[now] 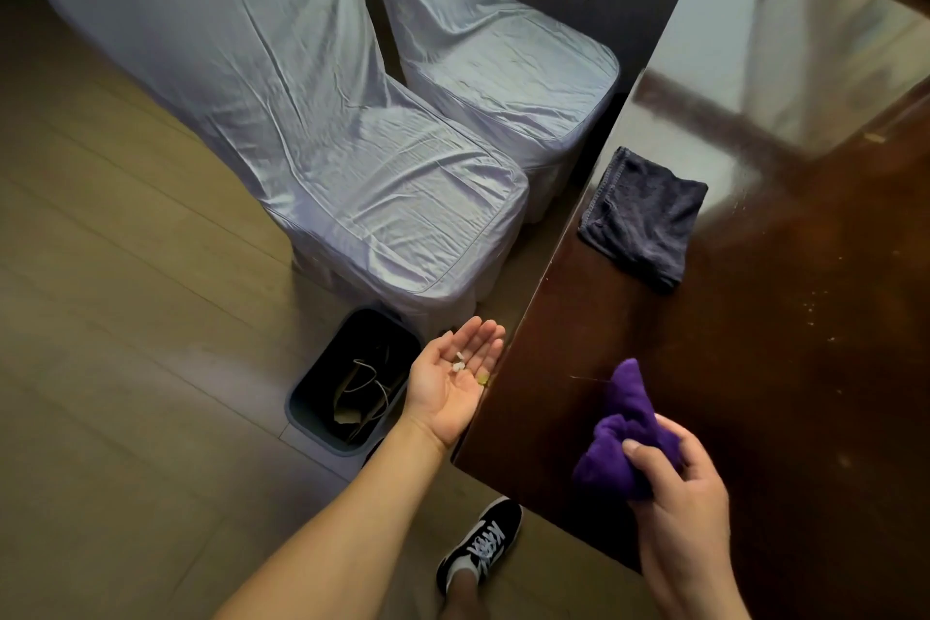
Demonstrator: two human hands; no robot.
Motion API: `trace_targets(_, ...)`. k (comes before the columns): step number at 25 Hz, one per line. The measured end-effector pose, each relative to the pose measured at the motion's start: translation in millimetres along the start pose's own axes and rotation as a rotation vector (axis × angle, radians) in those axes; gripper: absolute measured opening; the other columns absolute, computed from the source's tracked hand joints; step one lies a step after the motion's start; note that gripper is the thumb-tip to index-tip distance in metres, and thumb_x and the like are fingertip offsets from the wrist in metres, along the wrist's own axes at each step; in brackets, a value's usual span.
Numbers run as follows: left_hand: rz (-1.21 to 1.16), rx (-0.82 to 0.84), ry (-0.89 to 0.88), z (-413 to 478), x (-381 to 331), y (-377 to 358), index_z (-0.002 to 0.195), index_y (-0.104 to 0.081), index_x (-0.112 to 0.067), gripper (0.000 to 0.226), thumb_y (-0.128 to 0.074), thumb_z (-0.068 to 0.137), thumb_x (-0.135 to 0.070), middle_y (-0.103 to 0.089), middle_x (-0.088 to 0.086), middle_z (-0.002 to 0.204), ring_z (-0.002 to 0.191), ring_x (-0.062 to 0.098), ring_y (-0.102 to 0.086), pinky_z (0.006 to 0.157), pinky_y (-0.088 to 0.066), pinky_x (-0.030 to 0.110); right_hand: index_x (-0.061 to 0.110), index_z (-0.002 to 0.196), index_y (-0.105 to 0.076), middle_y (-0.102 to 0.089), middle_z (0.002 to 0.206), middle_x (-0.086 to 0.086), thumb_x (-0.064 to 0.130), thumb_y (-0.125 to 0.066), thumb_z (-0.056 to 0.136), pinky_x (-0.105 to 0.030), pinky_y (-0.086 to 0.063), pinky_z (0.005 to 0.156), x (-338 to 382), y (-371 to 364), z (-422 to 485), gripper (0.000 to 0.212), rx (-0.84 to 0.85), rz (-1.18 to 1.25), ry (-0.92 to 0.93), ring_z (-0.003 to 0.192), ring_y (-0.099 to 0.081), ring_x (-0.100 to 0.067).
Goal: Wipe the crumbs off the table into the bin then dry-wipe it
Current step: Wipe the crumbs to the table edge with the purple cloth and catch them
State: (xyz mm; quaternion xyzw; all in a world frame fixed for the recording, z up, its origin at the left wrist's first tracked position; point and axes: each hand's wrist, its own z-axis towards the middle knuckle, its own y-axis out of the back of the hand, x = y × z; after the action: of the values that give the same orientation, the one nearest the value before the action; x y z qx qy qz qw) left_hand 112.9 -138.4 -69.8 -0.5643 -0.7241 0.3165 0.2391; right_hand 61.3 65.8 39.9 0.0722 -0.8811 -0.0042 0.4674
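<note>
Crumbs [459, 362] in cupped left hand [451, 380] | right hand [677, 488] grasping purple cloth [624, 433]

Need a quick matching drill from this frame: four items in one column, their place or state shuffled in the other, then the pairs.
Column 1
1. purple cloth
2. dark grey cloth
3. crumbs
4. bin

Column 2
A. on the floor beside the table
B. lying folded on the tabletop near its edge
C. bunched up in the right hand
D. resting in the open palm of the left hand

Pairs: 1-C, 2-B, 3-D, 4-A
</note>
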Motion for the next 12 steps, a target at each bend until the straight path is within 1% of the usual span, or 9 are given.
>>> trace_targets(2,-0.051,0.003,0.043,2,-1,4,0.109,-0.068,0.007,0.034,-0.047,0.093,-0.014,-0.067,0.026,0.114,0.111,0.038,-0.064,0.093,-0.054,0.046,0.022,0.099,-0.069,-0.07,0.105,-0.018,-0.006,-0.065,0.081,-0.05,-0.056,0.084,-10,-3,0,0.034,-0.007,-0.048,-0.006,0.091,-0.068,-0.029)
trace_targets(3,-0.068,0.002,0.065,3,-1,7,0.11,-0.067,0.008,0.034,-0.047,0.093,-0.014,-0.067,0.026,0.115,0.111,0.039,-0.064,0.091,-0.055,0.048,0.024,0.098,-0.07,-0.071,0.104,-0.016,-0.005,-0.066,0.08,-0.05,-0.056,0.084,-14,-6,0,0.034,0.001,-0.061,-0.004,0.092,-0.068,-0.03)
trace_targets(6,-0.053,-0.02,0.129,9,-1,12,0.11,-0.067,0.008,0.034,-0.046,0.094,-0.014,-0.067,0.026,0.113,0.107,0.039,-0.066,0.085,-0.057,0.051,0.027,0.096,-0.072,-0.074,0.095,-0.007,-0.003,-0.069,0.079,-0.045,-0.058,0.077,-21,-13,1,0.035,0.023,-0.078,0.005,0.089,-0.071,-0.028)
trace_targets(8,-0.035,-0.041,0.158,12,-1,13,0.106,-0.067,0.009,0.034,-0.045,0.094,-0.013,-0.069,0.027,0.109,0.1,0.039,-0.068,0.077,-0.059,0.05,0.031,0.096,-0.072,-0.075,0.092,0.0,-0.001,-0.071,0.078,-0.042,-0.058,0.074,-20,-14,1,0.037,0.045,-0.121,0.03,0.087,-0.073,-0.024)
trace_targets(10,-0.055,-0.084,0.159,16,-2,13,0.106,-0.066,0.012,0.034,-0.045,0.094,-0.012,-0.069,0.028,0.105,0.096,0.041,-0.069,0.072,-0.06,0.048,0.034,0.096,-0.071,-0.075,0.091,0.006,0.0,-0.072,0.078,-0.042,-0.058,0.074,-20,-15,1,0.038,0.051,-0.18,0.062,0.086,-0.073,-0.02)
trace_targets(12,-0.084,-0.113,0.126,17,-6,15,0.105,-0.066,0.013,0.034,-0.044,0.095,-0.011,-0.069,0.029,0.104,0.095,0.043,-0.069,0.071,-0.06,0.048,0.036,0.096,-0.07,-0.074,0.091,0.007,0.002,-0.074,0.078,-0.041,-0.059,0.074,-19,-19,-1,0.039,0.042,-0.206,0.084,0.085,-0.072,-0.018)
